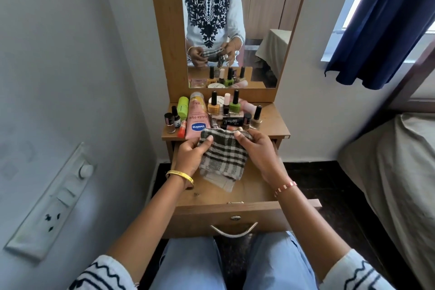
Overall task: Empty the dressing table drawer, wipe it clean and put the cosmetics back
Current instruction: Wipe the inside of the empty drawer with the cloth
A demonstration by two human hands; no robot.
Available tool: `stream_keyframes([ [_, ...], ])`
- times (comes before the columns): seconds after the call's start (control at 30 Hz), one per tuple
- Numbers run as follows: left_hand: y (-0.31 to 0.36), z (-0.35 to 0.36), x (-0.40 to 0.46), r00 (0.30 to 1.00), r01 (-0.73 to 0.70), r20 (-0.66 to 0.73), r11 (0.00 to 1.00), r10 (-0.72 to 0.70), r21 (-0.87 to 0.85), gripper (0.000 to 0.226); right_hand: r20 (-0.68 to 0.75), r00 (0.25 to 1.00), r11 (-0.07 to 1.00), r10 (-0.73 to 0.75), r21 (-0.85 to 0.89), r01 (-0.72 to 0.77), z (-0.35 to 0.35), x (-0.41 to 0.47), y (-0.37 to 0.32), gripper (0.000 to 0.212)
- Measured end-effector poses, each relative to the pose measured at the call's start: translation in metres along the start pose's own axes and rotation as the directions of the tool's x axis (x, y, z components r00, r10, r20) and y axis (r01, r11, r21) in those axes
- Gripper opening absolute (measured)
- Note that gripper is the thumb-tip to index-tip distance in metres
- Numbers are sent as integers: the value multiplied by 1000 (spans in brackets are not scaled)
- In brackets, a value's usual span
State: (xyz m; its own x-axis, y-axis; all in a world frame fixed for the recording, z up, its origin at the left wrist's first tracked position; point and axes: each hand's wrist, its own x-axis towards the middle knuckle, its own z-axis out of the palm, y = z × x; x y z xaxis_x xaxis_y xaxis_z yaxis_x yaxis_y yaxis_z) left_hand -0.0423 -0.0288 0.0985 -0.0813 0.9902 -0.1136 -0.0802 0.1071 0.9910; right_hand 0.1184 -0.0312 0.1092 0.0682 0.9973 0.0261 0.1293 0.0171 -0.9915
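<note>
Holding the checked cloth (223, 155) by its top edge, our left hand (190, 155) and right hand (256, 155) each pinch a corner between thumb and fingers, so we judge the wiping step is at hand. Below our fingers the drawer (211, 195) lies open and bare, so next the cloth goes down onto its floor. Just beyond our fingertips the cosmetics (226, 108) crowd the tabletop, a pink tube (196, 117) reading "Vaseline" and "Gluta-Hya".

White walls; a navy blue curtain (386, 21) hangs beside a bright window (357, 2) far right, a beige-covered bed (395, 172) below.
</note>
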Motion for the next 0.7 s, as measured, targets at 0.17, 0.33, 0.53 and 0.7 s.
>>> stream_keyframes([
  [0.17, -4, 0, -3, 999, -33, -21, 999, 33, -5, 11, -81, 982, 781, -172, -618, 86, 2, 12, 17, 45],
  [0.33, -3, -4, -3, 997, -67, 25, 996, 66, 50, 12, 266, 964, 931, 7, -353, 90, -8, 2, -1, 32],
  [0.53, -6, 5, -5, 994, -109, 37, 984, 104, 139, 22, 270, 960, 885, 73, -462, 63, 0, 0, 1, 14],
  [0.7, -29, -3, -2, 965, -178, -87, 861, 247, 476, 19, 150, 986, 802, 70, -596, 34, 1, -7, 32, 11],
])
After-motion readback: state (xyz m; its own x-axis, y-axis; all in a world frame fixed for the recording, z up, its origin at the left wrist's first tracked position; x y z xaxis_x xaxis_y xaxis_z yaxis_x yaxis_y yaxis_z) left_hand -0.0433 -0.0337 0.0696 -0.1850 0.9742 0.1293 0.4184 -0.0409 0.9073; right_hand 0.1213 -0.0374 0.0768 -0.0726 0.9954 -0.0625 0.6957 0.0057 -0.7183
